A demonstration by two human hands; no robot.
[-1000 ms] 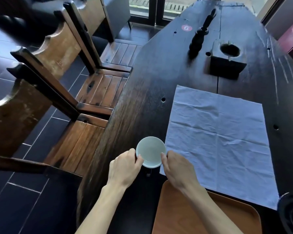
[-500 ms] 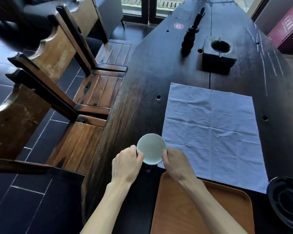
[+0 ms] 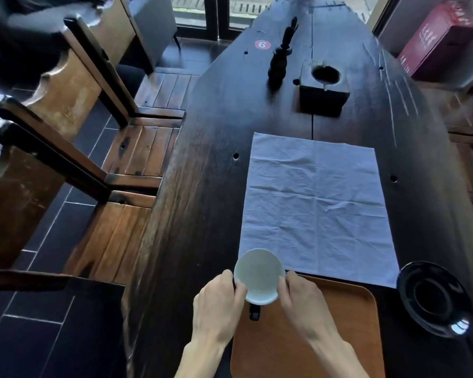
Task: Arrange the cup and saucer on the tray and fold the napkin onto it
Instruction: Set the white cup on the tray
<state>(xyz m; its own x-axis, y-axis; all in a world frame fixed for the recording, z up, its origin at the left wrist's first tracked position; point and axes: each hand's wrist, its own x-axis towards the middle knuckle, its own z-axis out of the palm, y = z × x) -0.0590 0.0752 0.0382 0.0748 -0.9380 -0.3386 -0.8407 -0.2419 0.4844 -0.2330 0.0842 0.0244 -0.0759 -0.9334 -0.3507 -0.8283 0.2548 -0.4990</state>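
Note:
A cup (image 3: 258, 275), white inside and dark outside with its handle toward me, is held by its rim between both hands over the far left corner of the brown tray (image 3: 325, 336). My left hand (image 3: 219, 309) grips the left side of the rim and my right hand (image 3: 302, 301) the right side. A pale blue napkin (image 3: 316, 205) lies spread flat on the dark table just beyond the tray. The black saucer (image 3: 434, 298) sits on the table right of the tray.
A dark wooden block with a round hole (image 3: 324, 90) and a black carved stick (image 3: 280, 61) stand at the far end of the table (image 3: 202, 214). Wooden chairs (image 3: 66, 148) line the left side. A red box (image 3: 437, 39) is at the far right.
Both hands have carried the cup toward me, from the bare table left of the napkin to over the tray's far left corner. The view has shifted, bringing the saucer fully into sight.

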